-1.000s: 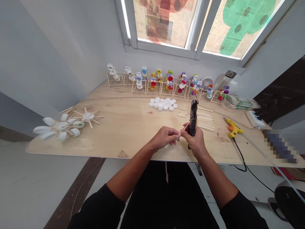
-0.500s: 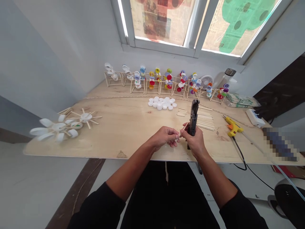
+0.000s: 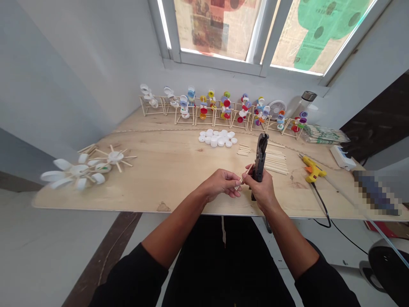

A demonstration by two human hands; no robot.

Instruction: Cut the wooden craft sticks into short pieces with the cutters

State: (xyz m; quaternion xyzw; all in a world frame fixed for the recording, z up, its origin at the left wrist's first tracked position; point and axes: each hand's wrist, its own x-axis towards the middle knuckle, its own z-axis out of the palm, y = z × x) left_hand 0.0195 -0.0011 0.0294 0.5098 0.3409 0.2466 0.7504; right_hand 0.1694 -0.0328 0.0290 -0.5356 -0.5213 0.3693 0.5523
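Thin sticks [image 3: 242, 179] look light, stiff and easy to snap; pinch the middle. Left hand [image 3: 223, 183] pinches them; right hand [image 3: 260, 186] curls around a black tool [image 3: 260, 157].

Craft workspace: glue gun [image 3: 315, 171], caps [image 3: 214, 141]
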